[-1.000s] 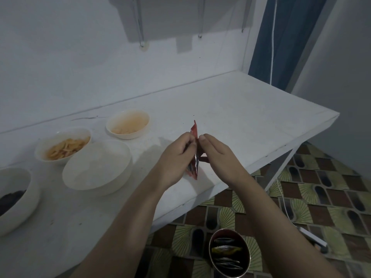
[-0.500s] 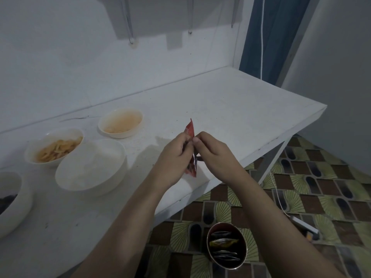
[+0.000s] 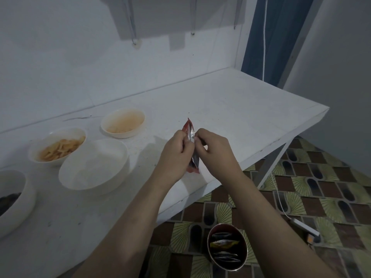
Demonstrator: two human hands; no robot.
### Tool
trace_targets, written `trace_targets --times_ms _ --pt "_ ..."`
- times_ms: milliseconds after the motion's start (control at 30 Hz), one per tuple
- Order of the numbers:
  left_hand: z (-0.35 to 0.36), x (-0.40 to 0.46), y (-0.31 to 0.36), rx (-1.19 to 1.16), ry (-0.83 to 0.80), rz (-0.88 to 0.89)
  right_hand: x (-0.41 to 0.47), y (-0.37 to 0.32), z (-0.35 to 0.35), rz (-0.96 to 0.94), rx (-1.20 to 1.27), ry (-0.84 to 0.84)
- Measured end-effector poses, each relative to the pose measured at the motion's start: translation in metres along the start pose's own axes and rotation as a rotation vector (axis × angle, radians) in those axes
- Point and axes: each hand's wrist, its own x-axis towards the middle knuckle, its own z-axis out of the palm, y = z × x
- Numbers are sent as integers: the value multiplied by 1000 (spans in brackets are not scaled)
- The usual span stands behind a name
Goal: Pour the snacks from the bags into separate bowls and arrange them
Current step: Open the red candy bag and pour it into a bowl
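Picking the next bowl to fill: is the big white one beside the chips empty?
Empty: the big bowl shows only bare white inside, unlike the chips bowl.

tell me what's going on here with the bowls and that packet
A person pinches the top of a small red snack packet with the left hand and the right hand, held over the white table. An empty white bowl sits beside it; a bowl of chips lies further back.

Dim, bluish light; wide-angle edge distortion
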Motion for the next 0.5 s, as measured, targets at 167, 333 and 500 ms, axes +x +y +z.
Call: trace_targets --times_ms 167,333,500 --pt "-12 7 4 -35 -120 -87 5 -1 -4 -26 39 -89" --pt "-16 9 -5 16 -49 58 11 -5 -2 -32 42 -85" --pt "-15 8 -17 -112 76 -1 14 1 -6 40 -26 11"
